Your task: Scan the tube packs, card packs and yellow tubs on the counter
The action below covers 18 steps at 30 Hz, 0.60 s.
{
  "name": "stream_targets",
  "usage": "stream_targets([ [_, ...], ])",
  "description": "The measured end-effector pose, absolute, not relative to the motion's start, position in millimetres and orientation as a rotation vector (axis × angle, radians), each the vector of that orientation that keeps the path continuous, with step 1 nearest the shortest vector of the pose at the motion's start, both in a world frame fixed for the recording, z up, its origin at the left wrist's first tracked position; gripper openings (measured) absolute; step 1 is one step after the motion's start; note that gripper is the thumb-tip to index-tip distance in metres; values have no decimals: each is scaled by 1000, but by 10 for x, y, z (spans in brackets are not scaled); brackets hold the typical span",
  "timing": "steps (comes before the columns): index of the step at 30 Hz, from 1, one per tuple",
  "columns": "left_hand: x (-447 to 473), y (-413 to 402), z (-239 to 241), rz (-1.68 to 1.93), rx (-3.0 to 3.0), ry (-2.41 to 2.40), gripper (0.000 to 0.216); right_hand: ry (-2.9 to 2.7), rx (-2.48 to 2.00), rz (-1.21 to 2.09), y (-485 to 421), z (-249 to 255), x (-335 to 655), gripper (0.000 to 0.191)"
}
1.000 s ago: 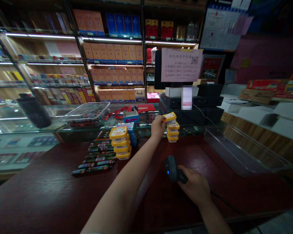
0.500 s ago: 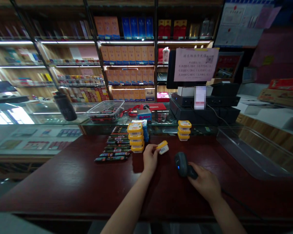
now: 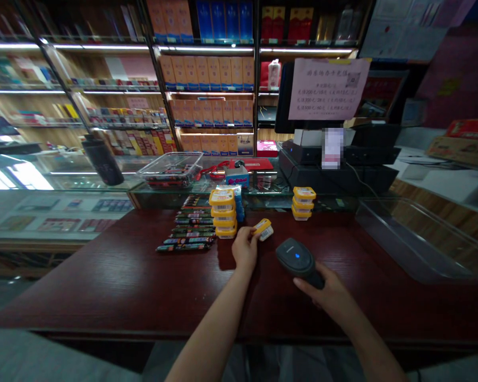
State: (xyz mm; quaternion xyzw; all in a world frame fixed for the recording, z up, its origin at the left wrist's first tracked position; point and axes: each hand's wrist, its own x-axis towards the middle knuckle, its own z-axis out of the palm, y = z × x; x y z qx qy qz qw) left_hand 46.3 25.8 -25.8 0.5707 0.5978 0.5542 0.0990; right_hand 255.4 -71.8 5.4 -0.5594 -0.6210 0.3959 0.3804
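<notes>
Head camera shows a tilted yellow-lidded tub (image 3: 264, 231) pinched in the left grip (image 3: 245, 250) over the tabletop (image 3: 119, 281), near the scanner (image 3: 295, 257) clasped in the right grip (image 3: 333, 291), between a taller stack (image 3: 223, 216) and a shorter stack (image 3: 303, 203) farther back.

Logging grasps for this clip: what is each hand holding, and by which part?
Left hand: a yellow-lidded tub, pinched by its left end. Right hand: the barcode scanner, gripped by its handle.
</notes>
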Motion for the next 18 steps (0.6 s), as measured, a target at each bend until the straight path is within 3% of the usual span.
stream_targets([
  [12,460,246,-259,1621,1691,1786,11,-1695,-1366,870,-807,198,2527,40],
  [15,464,240,-256,1639,1677,1775,11,-1861,-1400,703,-769,242,2596,34],
  [18,465,242,-265,1669,1674,1748,9,-2026,-1631,321,-683,182,2733,30],
])
